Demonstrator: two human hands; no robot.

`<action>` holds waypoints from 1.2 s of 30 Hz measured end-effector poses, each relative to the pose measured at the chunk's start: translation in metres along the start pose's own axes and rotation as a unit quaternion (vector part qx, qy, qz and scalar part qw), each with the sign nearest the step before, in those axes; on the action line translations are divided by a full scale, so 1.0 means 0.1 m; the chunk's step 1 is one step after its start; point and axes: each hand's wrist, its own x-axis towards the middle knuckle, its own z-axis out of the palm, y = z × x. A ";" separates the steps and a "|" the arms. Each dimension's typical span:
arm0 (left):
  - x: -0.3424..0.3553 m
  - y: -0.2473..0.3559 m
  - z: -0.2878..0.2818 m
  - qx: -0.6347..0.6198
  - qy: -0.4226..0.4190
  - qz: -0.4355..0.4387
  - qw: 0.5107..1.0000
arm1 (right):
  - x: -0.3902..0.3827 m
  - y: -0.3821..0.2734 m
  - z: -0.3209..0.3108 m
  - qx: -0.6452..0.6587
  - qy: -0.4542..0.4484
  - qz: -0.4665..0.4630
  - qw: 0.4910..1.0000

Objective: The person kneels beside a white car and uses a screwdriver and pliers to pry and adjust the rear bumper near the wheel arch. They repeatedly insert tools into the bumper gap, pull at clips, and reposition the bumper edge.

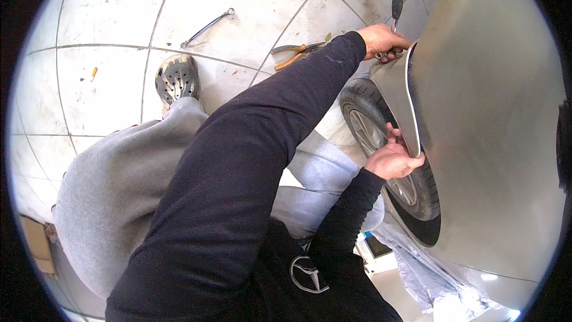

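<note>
Black cloth of the sleeve (226, 161) lay nearest the camera, crossing from lower left up toward the car. On the far left a cigarette butt (94, 74) lay on the tiled floor; next came a dark, holed clog (177, 79) on a foot, then a spanner (207, 28) and, partly behind the forearm, pliers with orange handles (292, 61).

Farther right, the left hand (384, 42) was curled at the upper end of the lip (398, 86) of a silvery body panel (488, 131), fingers bent inward. A screwdriver (397, 6) rose behind that hand, dark handle upward, apparently in its grasp, and a metal ring end (379, 55) poked out below; what it belonged to could not be told. Lower down, the right hand (393, 162) pinched the lip's other end, thumb on the edge, other fingers loosely spread behind it. The two hands were well apart, joined only by the lip between them.

That lip stood over the wheel (364, 125), at the wheel arch on the car's near side. The step in hand looked like handling the panel edge at the arch; the next move probably called for a steady right-hand hold while the left managed both tool and edge.
</note>
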 end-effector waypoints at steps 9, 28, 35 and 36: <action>0.02 0.02 0.03 -0.003 0.013 -0.009 1.000 | 0.09 0.06 -0.05 -0.014 -0.002 -0.015 1.000; -0.12 -0.11 -0.30 0.002 0.214 0.176 0.961 | 0.21 0.06 -0.06 -0.011 0.020 -0.037 0.999; -0.23 -0.07 -0.17 0.031 0.104 0.179 0.978 | 0.23 0.07 -0.05 -0.001 0.023 -0.026 0.999; -0.24 -0.04 -0.16 0.069 0.083 0.169 0.980 | 0.23 0.07 -0.04 -0.003 0.026 -0.027 0.999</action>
